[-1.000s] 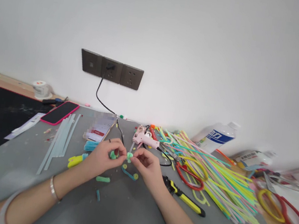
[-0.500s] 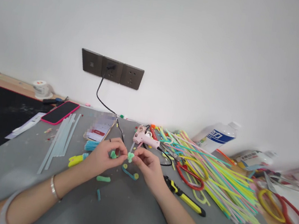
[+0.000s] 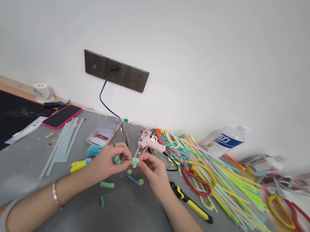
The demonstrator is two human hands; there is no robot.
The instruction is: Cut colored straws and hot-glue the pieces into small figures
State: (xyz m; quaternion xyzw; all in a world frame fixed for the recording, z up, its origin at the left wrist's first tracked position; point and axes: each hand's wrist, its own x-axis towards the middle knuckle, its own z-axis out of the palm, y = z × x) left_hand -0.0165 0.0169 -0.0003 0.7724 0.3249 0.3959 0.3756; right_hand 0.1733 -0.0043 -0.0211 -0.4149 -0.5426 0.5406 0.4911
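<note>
Between the fingertips of my left hand [image 3: 112, 159] and my right hand [image 3: 152, 170] is a small pale green fuzzy piece [image 3: 135, 162], pinched from both sides. It looks like folded pipe cleaner. Another green bit [image 3: 117, 160] shows behind the curled fingers of my left hand; how it is held I cannot tell. Just below the hands lies a blue strip with curled yellow-green ends [image 3: 134, 179]. A short green piece [image 3: 107, 184] and a small blue piece [image 3: 102, 201] rest on the grey table nearer to me. Beyond my fingers stands a pink glue gun [image 3: 150, 144].
Right of my hands lie a yellow-black utility knife [image 3: 193, 206], red-yellow scissors [image 3: 199, 182] and a wide spread of pipe cleaners [image 3: 232, 187]. A white bottle [image 3: 224, 140] stands behind. Leftward are glue sticks [image 3: 61, 148], a pink-edged phone [image 3: 62, 116] and another phone [image 3: 104, 131].
My hands hold almost the same pose, still pinching the pale green piece. The view has shifted very slightly; nothing else visibly moved.
</note>
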